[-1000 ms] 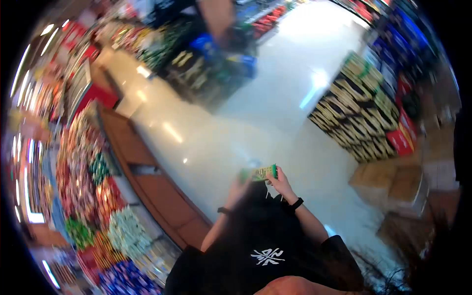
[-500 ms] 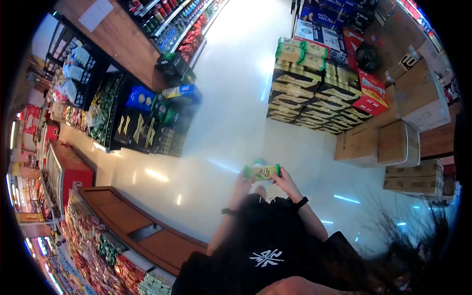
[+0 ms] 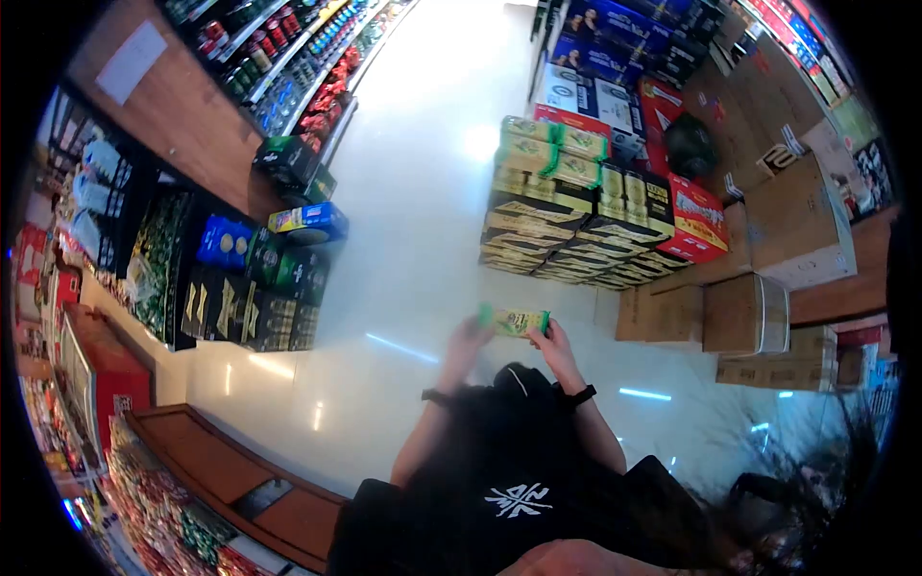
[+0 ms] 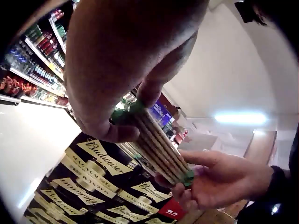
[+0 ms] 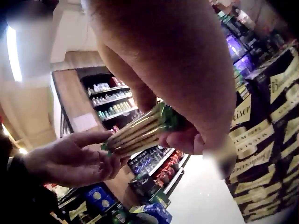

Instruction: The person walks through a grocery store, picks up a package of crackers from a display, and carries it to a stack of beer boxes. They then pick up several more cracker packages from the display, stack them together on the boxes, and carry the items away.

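Note:
A pack of thin crackers or biscuits [image 3: 517, 323] in clear wrap with green ends is held in front of the body by both hands. The left hand [image 3: 464, 351] pinches one green end, and the right hand [image 3: 555, 353] pinches the other. From the left wrist view, the layered side of the pack [image 4: 161, 144] shows between the left hand [image 4: 126, 84] above and the right hand [image 4: 224, 179] below. In the right wrist view the pack [image 5: 138, 133] lies between the right hand's fingers [image 5: 182, 139] and the left hand [image 5: 74, 158].
Stacked Budweiser cartons [image 3: 576, 226] stand ahead to the right, beside brown boxes [image 3: 802, 216]. Drink shelves [image 3: 288, 58] and more cartons [image 3: 245, 307] line the left. A brown-edged display [image 3: 226, 480] with small packets is at lower left. Pale floor [image 3: 403, 192] runs between them.
The head view has swung round and steadied, so the cartons and shelves have shifted left in it. Both hands still hold the pack, which stays at about the same place before the body.

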The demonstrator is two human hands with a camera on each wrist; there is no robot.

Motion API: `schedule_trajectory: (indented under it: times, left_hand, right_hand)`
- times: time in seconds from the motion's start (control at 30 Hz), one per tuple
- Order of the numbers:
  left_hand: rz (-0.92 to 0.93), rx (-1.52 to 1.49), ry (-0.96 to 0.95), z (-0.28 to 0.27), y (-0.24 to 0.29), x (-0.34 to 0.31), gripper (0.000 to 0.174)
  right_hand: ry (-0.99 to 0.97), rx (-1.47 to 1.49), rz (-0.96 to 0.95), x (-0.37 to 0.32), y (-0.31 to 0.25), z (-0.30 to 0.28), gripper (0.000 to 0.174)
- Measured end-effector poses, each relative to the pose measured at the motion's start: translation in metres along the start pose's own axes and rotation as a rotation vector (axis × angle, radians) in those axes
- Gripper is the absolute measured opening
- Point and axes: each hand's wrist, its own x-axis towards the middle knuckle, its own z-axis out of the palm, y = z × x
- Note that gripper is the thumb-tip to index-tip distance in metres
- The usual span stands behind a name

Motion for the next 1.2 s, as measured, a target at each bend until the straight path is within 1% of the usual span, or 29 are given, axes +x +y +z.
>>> schedule_trajectory:
  times: [0.03,0.1,0.17,0.23,0.3,0.37,0.43,0.5,0.53,0.63,0.7,0.73,0.77,0.8,0.83,0.93,1.03,1.13,1.2]
  left_hand:
    - [0.043,0.030,0.002,0.007,-0.003,0.009,0.045]
    - [-0.054,-0.051,-0.094,0.017,0.016,0.024,0.045]
    - [-0.123,-0.130,-0.147,0.028,0.033,0.041,0.045]
    - [-0.166,-0.218,-0.147,0.042,0.045,0.056,0.045]
    - [-0.169,-0.250,-0.118,0.059,0.061,0.074,0.043]
    - [-0.128,-0.282,-0.084,0.079,0.074,0.103,0.041]
    - [-0.052,-0.304,-0.068,0.100,0.089,0.131,0.039]
    - [-0.103,-0.248,-0.068,0.117,0.126,0.156,0.037]
    - [-0.134,-0.218,-0.071,0.125,0.140,0.167,0.036]
    - [-0.220,-0.389,-0.043,0.154,0.138,0.212,0.036]
    - [-0.182,-0.449,-0.089,0.171,0.149,0.234,0.037]
    - [-0.162,-0.482,-0.110,0.178,0.156,0.242,0.038]
    - [-0.166,-0.521,-0.088,0.185,0.151,0.255,0.038]
    - [-0.170,-0.560,-0.064,0.192,0.142,0.268,0.038]
    - [-0.175,-0.600,-0.038,0.198,0.133,0.277,0.039]
    - [-0.179,-0.571,-0.019,0.210,0.139,0.293,0.035]
    - [-0.192,-0.617,0.091,0.220,0.124,0.310,0.032]
    - [-0.150,-0.563,0.176,0.224,0.122,0.314,0.028]
    - [-0.158,-0.589,0.209,0.228,0.131,0.316,0.027]
  right_hand:
    - [0.036,-0.046,-0.027,0.005,0.004,-0.009,0.025]
    - [0.111,-0.137,-0.081,0.019,-0.002,-0.021,0.023]
    - [0.155,-0.104,-0.063,0.031,-0.012,-0.033,0.022]
    - [0.198,-0.037,-0.046,0.046,-0.026,-0.043,0.021]
    - [0.239,0.064,-0.038,0.066,-0.042,-0.051,0.020]
    - [0.214,0.038,0.017,0.090,-0.066,-0.070,0.021]
    - [0.191,0.021,0.053,0.115,-0.075,-0.090,0.024]
    - [0.180,0.011,0.047,0.154,-0.078,-0.113,0.029]
    - [0.185,-0.031,0.011,0.169,-0.080,-0.124,0.029]
    - [0.204,-0.125,-0.116,0.221,-0.092,-0.151,0.030]
    - [0.215,-0.144,-0.207,0.248,-0.097,-0.166,0.031]
    - [0.215,-0.163,-0.181,0.255,-0.098,-0.172,0.032]
    - [0.210,-0.186,-0.164,0.267,-0.103,-0.179,0.032]
    - [0.204,-0.209,-0.147,0.275,-0.121,-0.182,0.033]
    - [0.229,-0.223,-0.155,0.277,-0.137,-0.182,0.029]
    - [0.233,-0.221,-0.255,0.314,-0.097,-0.199,0.029]
    - [0.228,-0.334,-0.213,0.331,-0.095,-0.205,0.028]
    - [0.170,-0.338,-0.009,0.334,-0.109,-0.205,0.037]
    - [0.192,-0.296,-0.073,0.341,-0.105,-0.202,0.034]
